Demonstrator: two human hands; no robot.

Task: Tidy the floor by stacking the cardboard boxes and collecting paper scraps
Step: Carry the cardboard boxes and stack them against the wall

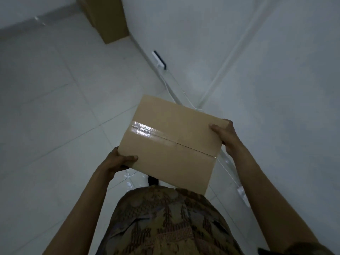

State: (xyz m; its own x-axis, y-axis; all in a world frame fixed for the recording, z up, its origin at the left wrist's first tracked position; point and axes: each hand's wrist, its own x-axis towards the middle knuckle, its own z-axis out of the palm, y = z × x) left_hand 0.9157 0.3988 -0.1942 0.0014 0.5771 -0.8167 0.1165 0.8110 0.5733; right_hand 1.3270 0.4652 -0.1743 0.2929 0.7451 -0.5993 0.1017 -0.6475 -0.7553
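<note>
Centrally, one cardboard box (pixel 171 142), flaps closed and sealed along the seam with clear tape (pixel 145 130), held in the air above the floor, in front of the person's patterned shirt (pixel 165 223). Left hand (pixel 119 161): grips the box's near left corner, thumb on the top face, fingers hidden beneath. Right hand (pixel 225 134): grips the right edge toward the far corner, thumb on top, fingers tucked under. Hands set well apart, one at each side of the box. Floor (pixel 55 107): pale square tiles; small white paper scraps (pixel 128 178) just beneath the box's near edge. Second cardboard box (pixel 104 17) stands against the white wall (pixel 202 34) at the far end. White cable (pixel 169 89) runs along the wall's base.
</note>
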